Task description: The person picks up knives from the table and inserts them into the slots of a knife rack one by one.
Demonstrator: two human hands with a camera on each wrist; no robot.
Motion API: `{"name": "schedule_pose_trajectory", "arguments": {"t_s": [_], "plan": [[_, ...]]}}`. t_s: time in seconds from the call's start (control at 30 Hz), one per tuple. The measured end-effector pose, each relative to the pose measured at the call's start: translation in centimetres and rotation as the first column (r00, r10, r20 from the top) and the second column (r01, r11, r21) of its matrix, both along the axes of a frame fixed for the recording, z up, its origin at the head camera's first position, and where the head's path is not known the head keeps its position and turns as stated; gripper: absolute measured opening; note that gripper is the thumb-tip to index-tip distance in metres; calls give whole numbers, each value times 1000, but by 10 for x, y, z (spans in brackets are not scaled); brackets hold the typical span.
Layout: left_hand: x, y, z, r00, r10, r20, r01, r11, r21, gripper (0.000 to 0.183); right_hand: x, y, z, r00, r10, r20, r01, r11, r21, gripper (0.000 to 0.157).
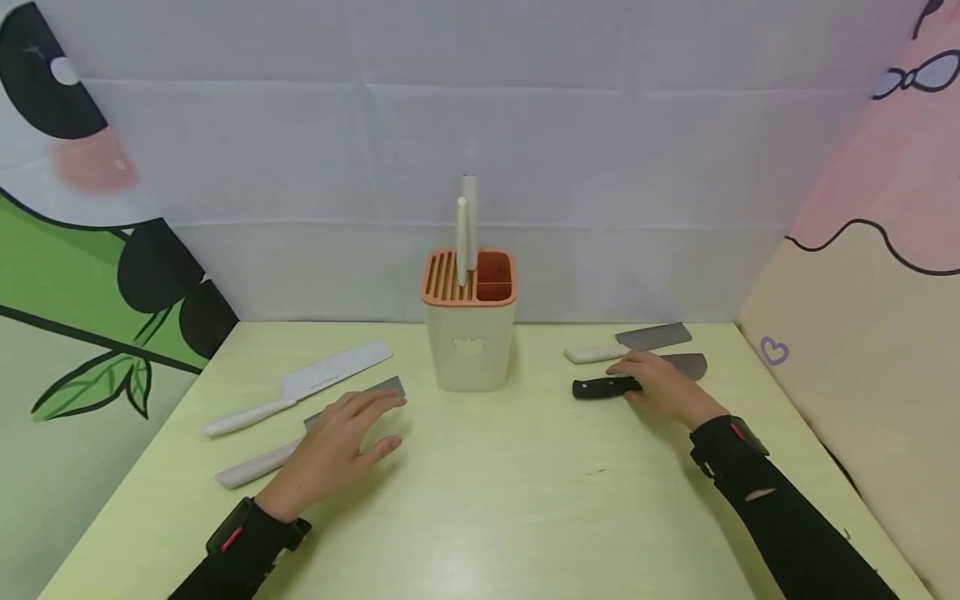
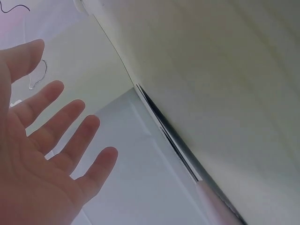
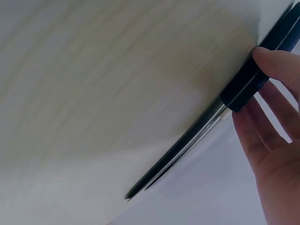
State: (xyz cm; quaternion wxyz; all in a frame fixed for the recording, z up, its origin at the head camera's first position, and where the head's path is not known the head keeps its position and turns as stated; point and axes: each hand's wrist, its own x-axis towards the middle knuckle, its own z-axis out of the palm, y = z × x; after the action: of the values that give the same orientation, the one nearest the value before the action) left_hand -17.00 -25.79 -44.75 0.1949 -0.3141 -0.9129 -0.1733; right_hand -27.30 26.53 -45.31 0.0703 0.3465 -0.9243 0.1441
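right hand (image 1: pixel 663 387) is the near one, pinching the black-handled knife (image 1: pixel 598 388) lying roughly 9-to-3 o'clock, handle (image 3: pixel 241 89) at 9; left hand (image 1: pixel 333 446) spread loose, holding nothing

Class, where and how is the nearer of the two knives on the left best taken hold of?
Take the nearer knife by its pale handle, probably from above, coming from the near left. The handle points that way, while the gray blade extends toward the far right, so this should keep fingers off it. The left hand hides part of the blade in the head view.
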Motion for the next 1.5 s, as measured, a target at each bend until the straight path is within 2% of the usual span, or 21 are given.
{"name": "schedule_pose_trajectory", "arguments": {"t_s": [0.17, 0.5, 0.97, 1.23, 1.5], "plan": [[-3, 2, 3, 1000, -6, -9, 6, 1000, -6, 56, 0, 3, 1, 1000, 13, -11, -13, 1000, 16, 41], [0, -2, 5, 1000, 4, 4, -4, 1000, 7, 59, -2, -2, -1, 994, 70, -80, -70, 998, 8, 38], [2, -5, 9, 1000, 1, 7, -1, 999, 34, 57, 4, -5, -1, 999, 25, -28, -24, 999, 36, 40], [1, -6, 10, 1000, 1, 6, -1, 999, 38, 56, 14, -12, 5, 999, 30, -35, -28, 998, 52, 41], [0, -6, 10, 1000, 5, 17, -6, 999, 38, 54, 27, -30, 17, 998, 37, -53, -35, 999, 41, 40]]}}
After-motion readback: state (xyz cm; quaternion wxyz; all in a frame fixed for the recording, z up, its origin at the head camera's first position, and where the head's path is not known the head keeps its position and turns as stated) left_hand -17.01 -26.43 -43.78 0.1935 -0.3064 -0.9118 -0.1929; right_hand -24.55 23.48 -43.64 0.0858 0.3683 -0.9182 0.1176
